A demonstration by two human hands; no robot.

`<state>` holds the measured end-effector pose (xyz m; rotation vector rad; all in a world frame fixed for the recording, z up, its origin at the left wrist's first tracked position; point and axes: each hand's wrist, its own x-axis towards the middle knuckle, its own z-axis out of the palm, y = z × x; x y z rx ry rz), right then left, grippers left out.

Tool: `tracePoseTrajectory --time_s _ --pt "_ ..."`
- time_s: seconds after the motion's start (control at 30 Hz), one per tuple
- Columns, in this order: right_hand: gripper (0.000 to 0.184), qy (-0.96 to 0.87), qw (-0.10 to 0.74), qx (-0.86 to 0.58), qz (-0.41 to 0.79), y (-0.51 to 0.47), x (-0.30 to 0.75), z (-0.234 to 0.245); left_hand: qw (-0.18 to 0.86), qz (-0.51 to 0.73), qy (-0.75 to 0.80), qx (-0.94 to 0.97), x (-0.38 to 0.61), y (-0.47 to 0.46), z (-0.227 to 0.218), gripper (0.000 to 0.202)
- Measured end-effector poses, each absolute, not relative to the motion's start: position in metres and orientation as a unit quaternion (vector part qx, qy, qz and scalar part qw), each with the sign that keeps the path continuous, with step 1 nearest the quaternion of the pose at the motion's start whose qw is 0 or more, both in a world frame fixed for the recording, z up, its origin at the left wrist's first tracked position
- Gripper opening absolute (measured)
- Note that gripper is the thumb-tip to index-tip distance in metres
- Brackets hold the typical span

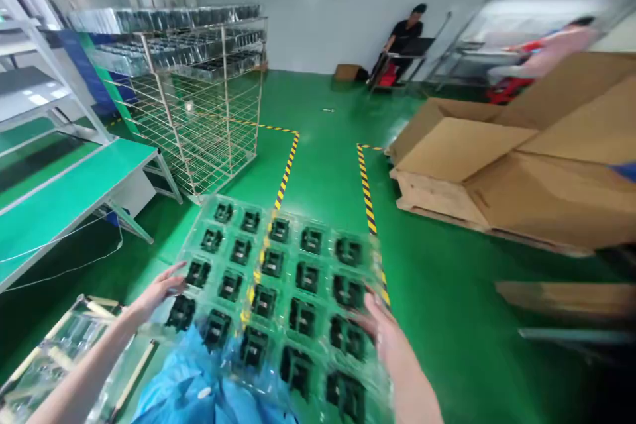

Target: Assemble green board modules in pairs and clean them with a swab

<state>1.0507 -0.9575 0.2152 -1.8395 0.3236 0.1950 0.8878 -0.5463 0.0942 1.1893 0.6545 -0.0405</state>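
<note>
Blue garment (199, 377), creased, at the person's front, between the two forearms and just behind the near edge of the tray. Clear tray (325, 283), one, transparent plastic, held face up between the left grip (158, 294) and the right grip (386, 331); black parts (307, 277) seated in its pockets, five across by four deep. Left grip: clamped on the tray's left side. Right grip: clamped on the right side, thumb at the rim. Long axis: crosswise, from hand to hand, the far side facing away from the wearer and its left corner reaching furthest forward. Beyond the left grip: wire rack (223, 99), with stacked trays (173, 46) on its upper levels. Left of the left grip: green-topped table (74, 205). Right of and beyond the right grip: open cardboard box (546, 179) on a pallet (437, 202).
</note>
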Motion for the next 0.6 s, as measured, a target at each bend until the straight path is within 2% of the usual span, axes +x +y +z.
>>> tracePoseTrajectory --time_s 0.07,0.17,0.3,0.43,0.6 --pt "0.056 0.095 0.610 -0.773 0.144 -0.915 1.103 0.214 0.758 0.018 0.359 0.545 0.879 -0.527 0.098 0.078" --pt "0.051 0.038 0.619 -0.749 0.231 -0.837 1.165 0.200 0.726 0.055 0.435 0.530 0.868 -0.492 0.103 0.084" --pt "0.048 -0.043 0.603 -0.727 0.325 -0.713 1.225 0.181 0.690 0.099 0.512 0.501 0.862 -0.438 0.099 0.083" --pt "0.043 -0.155 0.585 -0.689 0.400 -0.580 1.268 0.184 0.665 0.135 0.581 0.448 0.862 -0.381 0.083 0.081" --pt "0.058 -0.286 0.583 -0.595 0.473 -0.428 1.300 0.214 0.676 0.157 0.648 0.313 0.869 -0.304 0.071 0.086"
